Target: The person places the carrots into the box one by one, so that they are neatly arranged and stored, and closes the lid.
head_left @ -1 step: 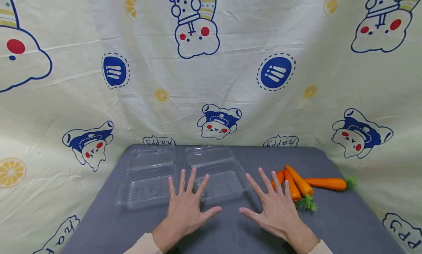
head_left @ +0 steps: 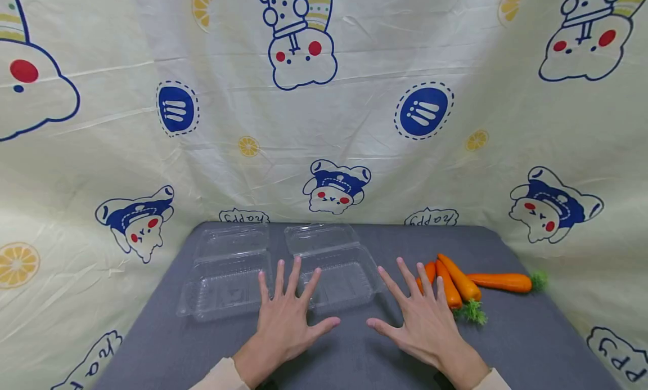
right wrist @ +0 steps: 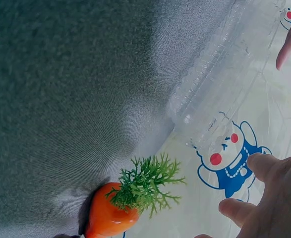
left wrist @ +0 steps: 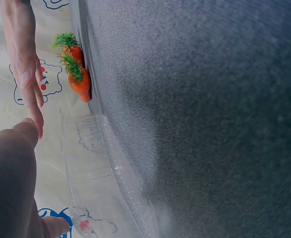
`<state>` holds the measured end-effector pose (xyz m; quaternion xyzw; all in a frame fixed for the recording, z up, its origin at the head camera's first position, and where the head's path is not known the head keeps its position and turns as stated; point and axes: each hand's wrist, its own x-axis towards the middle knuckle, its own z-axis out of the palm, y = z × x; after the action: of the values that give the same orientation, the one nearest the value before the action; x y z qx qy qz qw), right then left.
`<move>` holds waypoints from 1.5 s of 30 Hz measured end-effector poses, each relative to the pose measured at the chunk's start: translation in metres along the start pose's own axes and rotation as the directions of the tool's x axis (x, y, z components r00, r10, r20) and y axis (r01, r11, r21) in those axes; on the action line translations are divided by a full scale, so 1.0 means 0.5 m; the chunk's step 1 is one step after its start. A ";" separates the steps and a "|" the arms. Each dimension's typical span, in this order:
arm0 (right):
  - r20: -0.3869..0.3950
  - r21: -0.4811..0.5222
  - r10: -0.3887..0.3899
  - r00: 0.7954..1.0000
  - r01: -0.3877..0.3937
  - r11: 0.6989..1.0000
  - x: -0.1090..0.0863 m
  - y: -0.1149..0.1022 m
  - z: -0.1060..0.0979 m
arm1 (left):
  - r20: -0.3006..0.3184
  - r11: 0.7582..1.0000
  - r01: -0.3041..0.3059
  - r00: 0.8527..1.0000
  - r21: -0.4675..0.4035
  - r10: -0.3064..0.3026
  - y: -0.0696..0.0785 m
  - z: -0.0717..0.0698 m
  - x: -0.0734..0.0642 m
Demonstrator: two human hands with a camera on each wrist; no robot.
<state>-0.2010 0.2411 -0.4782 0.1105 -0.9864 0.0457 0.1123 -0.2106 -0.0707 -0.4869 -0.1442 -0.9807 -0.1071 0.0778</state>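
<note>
My left hand (head_left: 286, 317) hovers with fingers spread and nothing held, its fingertips overlapping the near left corner of the right clear plastic container (head_left: 349, 277) in the head view. A second clear container (head_left: 223, 291) sits to its left; both have their lids folded back. Likewise spread and holding nothing, my right hand (head_left: 427, 328) is over the table beside several orange carrots (head_left: 462, 277). Its fingers partly hide the leftmost carrot. One carrot (head_left: 498, 282) lies sideways at the far right, green top outward. In the right wrist view, a leafy-topped carrot (right wrist: 110, 213) lies below the fingers.
A grey cloth-covered table (head_left: 349, 350) carries everything. Behind it and at both sides hangs a pale curtain (head_left: 217, 170) printed with cartoon animals and orange slices. The container lids (head_left: 321, 238) lean toward the back edge of the table.
</note>
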 end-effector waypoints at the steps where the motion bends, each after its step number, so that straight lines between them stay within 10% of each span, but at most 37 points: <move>1: 0.002 -0.001 0.002 1.000 -0.002 1.000 0.000 0.000 0.000 | -0.001 1.000 0.000 1.000 -0.003 0.000 0.000 0.000 0.000; 24: 0.025 0.081 -0.055 0.998 0.053 0.995 0.008 -0.004 0.003 | -0.133 0.992 -0.101 0.987 -0.078 0.090 -0.002 0.021 0.006; 45: -0.187 0.092 -0.185 0.965 0.205 0.974 -0.035 -0.008 0.010 | -0.211 0.958 -0.159 0.971 -0.239 0.109 -0.024 0.023 -0.023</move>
<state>-0.1847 0.2403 -0.4869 0.2088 -0.9528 0.0987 0.1973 -0.2050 -0.0823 -0.5026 -0.2082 -0.9343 -0.2398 0.1617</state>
